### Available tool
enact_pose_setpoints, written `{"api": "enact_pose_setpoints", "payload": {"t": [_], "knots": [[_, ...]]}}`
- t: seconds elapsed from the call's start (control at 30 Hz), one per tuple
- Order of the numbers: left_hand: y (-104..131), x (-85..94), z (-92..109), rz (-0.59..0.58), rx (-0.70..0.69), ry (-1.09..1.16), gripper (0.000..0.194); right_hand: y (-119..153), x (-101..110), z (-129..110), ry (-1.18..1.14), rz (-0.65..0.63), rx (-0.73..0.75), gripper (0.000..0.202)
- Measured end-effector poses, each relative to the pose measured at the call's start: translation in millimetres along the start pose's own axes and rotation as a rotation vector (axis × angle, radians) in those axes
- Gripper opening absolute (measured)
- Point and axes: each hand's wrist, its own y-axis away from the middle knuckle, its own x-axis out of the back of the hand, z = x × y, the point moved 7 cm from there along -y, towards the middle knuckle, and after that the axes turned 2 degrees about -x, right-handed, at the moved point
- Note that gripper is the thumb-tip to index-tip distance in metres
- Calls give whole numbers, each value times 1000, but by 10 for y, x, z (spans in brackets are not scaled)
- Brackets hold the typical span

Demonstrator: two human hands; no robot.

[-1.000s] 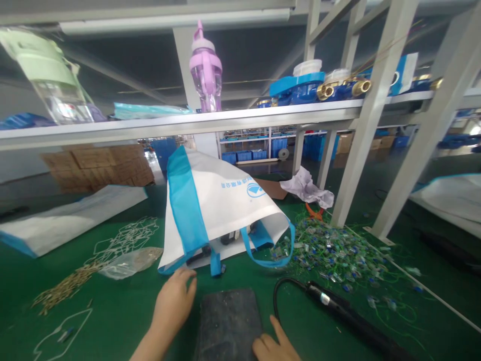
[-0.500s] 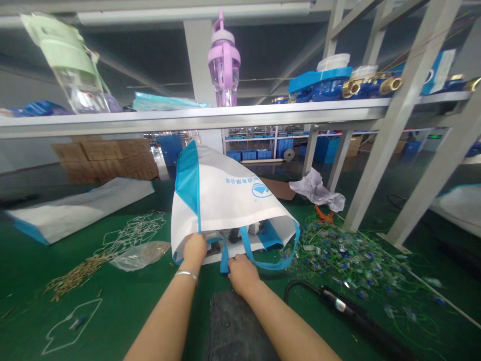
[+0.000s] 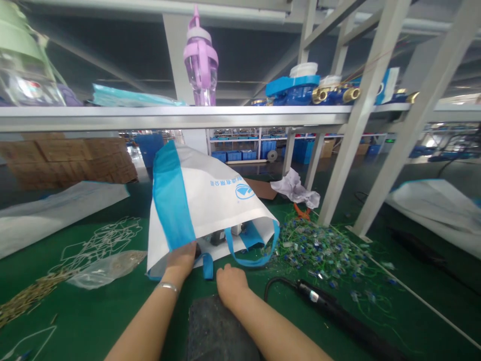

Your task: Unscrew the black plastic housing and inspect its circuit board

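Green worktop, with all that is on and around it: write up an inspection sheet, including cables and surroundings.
Surface: green worktop, small scraps on it.
Job's things: white-and-blue bag lying mouth toward the person, parts inside; black pad in front.
Clutter: heap of green-stranded pieces, crumpled paper, clear plastic bag.
Hands: left hand at the bag's mouth, grip unclear; right hand curled by the pad's far edge, contents unclear.
Cables: black cable curving from a black tool.
Surroundings: shelf with purple bottle; cardboard boxes beyond.
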Motion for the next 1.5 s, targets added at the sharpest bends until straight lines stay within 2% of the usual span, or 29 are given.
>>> {"api": "enact_pose_setpoints", "payload": {"t": [0.13,0.3,0.4,0.5,0.57,0.6,0.7,0.77,0.87,0.93,1.0,1.07,1.1,1.17,1.2,1.27,1.3,1.37,1.43,1.47,1.5], "knots": [[123,115,70,137,6,3,56,116,86,6,8,20,65,26],[581,397,48,243,87,-17,58,582,617,173,4,160,135,24],[920,566,19,259,131,61,66,904,889,517,-8,181,88,21],[1163,697,-86,267,245,211,77,1129,1056,955,-3,183,30,17],[1260,725,-159,257,322,441,84,1224,1120,1230,-31,168,-19,13],[1294,714,-173,250,342,625,87,1263,1147,1344,-54,168,-45,13],[1366,578,-34,132,326,1278,87,1354,1194,1561,-109,168,-100,14],[1429,420,200,-76,301,1565,82,1388,1205,1639,-131,161,-121,13],[1568,122,532,-394,397,1803,80,1374,1238,1818,-143,147,-170,10],[1633,-40,684,-542,449,1863,79,1322,1272,2029,-138,133,-239,9],[1664,-138,777,-636,474,1936,78,1276,1314,2284,-102,145,-374,11],[1674,-161,843,-708,462,2057,78,1288,1392,2451,36,247,-544,23],[1678,-154,866,-737,453,2118,78,1296,1403,2431,97,287,-573,29],[1677,-135,875,-745,451,2192,77,1292,1329,2165,125,318,-476,38],[1676,-136,866,-731,469,2206,78,1297,1256,1946,114,323,-384,38],[1677,-165,832,-684,529,2186,75,1347,1091,1411,-55,368,-111,35],[1675,-179,821,-668,543,2180,73,1375,948,1182,-129,308,-22,31],[1668,-205,813,-658,545,2191,70,1429,614,881,-184,144,43,25],[1649,-208,813,-665,506,2251,71,1470,321,826,-168,51,23,23],[1642,-205,810,-674,488,2285,73,1483,221,875,-147,65,10,22],[1637,-203,804,-683,474,2307,73,1502,202,939,-113,181,36,24]]}}
